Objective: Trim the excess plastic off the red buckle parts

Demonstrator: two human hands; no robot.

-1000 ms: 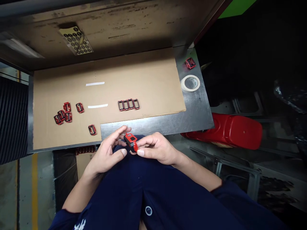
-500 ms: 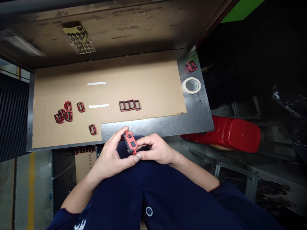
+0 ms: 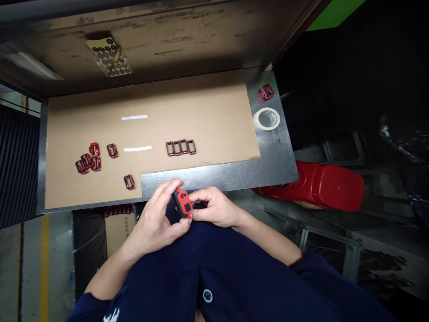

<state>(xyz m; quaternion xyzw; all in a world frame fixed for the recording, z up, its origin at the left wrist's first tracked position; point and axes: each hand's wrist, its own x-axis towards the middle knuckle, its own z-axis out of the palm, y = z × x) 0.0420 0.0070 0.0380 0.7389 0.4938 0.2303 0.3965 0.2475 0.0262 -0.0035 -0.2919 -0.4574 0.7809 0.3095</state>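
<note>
In front of my body, off the table's near edge, a small red and black plastic housing [image 3: 184, 203] is held up at a slant. My left hand [image 3: 157, 219] grips it by its two ends, forefinger at the top and thumb at the bottom. My right hand [image 3: 214, 206] is at its right side, thumb and forefinger brought together against it; whether they pinch a small part there is hidden. Beyond, a row of several similar red and black frames [image 3: 181, 147] lies on the cardboard. A single frame [image 3: 129, 181] rests nearer, to the left.
More frames [image 3: 90, 161] are clustered at the left of the cardboard sheet [image 3: 201, 107]. A tape roll [image 3: 257, 120] and another red part [image 3: 267, 91] sit on the metal table's right end. A red stool [image 3: 338, 185] stands at right. A sticker sheet [image 3: 110, 57] hangs at the back.
The housing has turned slightly in my left hand, showing more of its dark side. My right fingers have shifted a little, the thumb drawing back from the housing's lower end.
</note>
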